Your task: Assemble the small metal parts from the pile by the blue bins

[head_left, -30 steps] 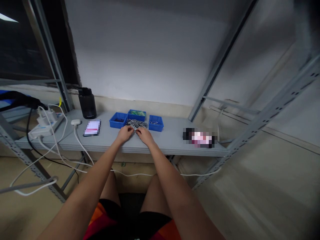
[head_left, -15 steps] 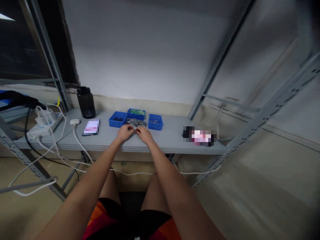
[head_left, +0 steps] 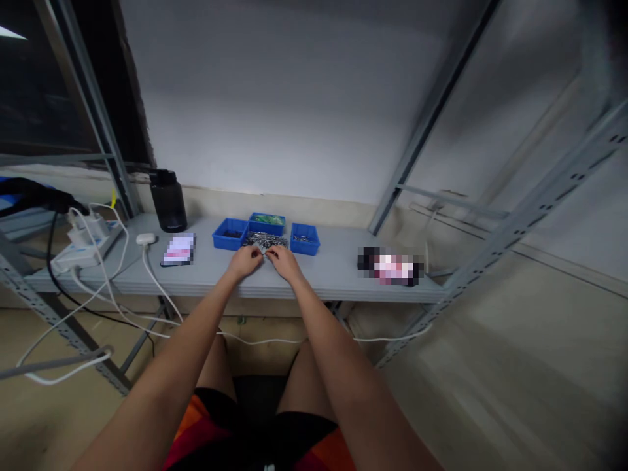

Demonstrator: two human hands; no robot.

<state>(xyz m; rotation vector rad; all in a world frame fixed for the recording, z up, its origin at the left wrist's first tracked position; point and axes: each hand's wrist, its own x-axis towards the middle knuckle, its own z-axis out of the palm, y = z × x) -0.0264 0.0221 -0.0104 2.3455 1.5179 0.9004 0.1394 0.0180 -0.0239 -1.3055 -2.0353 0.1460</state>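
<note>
My left hand (head_left: 246,261) and my right hand (head_left: 282,260) meet fingertip to fingertip over the grey shelf, just in front of a pile of small metal parts (head_left: 266,239). Both hands are closed in a pinch; what lies between the fingertips is too small to make out. Left of the pile is a blue tray (head_left: 230,244) with dark small pieces. Behind it stands a blue tray with green contents (head_left: 267,229). On the right, another blue tray (head_left: 305,248) holds a few metal pieces.
A black bottle (head_left: 169,201) and a phone (head_left: 178,250) are on the left of the shelf (head_left: 338,281). Farther left lies a power strip (head_left: 88,252) with white cables. A blurred-out object (head_left: 392,267) rests at the right. Metal uprights flank the shelf.
The fingertips have shifted very slightly against each other. Otherwise the hands and trays hold the same places.
</note>
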